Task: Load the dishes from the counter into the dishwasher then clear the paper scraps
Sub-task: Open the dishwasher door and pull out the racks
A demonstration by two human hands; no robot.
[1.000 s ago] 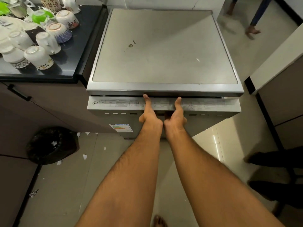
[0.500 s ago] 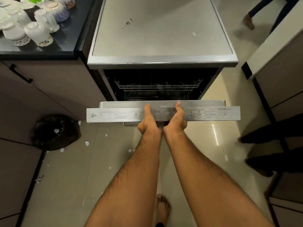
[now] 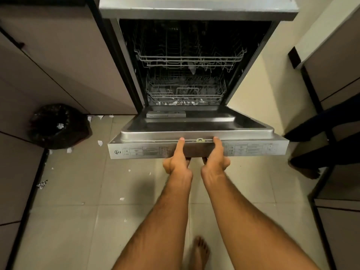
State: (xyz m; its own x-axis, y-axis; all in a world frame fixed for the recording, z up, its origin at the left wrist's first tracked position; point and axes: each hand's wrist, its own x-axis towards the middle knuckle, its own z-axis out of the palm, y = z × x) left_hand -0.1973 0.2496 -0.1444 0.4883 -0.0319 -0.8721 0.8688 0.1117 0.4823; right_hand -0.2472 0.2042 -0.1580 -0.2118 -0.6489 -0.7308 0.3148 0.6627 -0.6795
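A: Nearest the viewer — what do the two hands hold?
B: The left hand [image 3: 178, 159] and right hand [image 3: 215, 159] sit side by side at the middle of the dishwasher door [image 3: 196, 129]. Each thumb lies flat over the control strip [image 3: 136, 151] to the door's top edge, while the fingers curl under it out of sight; both hands therefore grip the door. A bare foot [image 3: 198, 250] stands on the floor [image 3: 78, 221] below the forearms.

A: How far down is the door?
B: Almost level, its steel inner face turned up. By my reading the opening step is nearly done, with only the last of the lowering left.

A: And beyond the door?
B: The dishwasher [image 3: 194, 12] stands open. A lower rack [image 3: 185, 92] and an upper rack [image 3: 191, 59] are pushed in; the upper holds no dishes. Pale bits lie along the lower rack's front — whether scraps or fittings cannot be told.

A: Where are the dishes?
B: Not visible here; the bench lies outside the frame, so all loading apparently remains.

A: The paper?
B: Paper scraps [image 3: 100, 142] are scattered over the floor left of the door, several just beside a black bin bag [image 3: 58, 125] against the cabinets. None looks gathered, so that step is still to do
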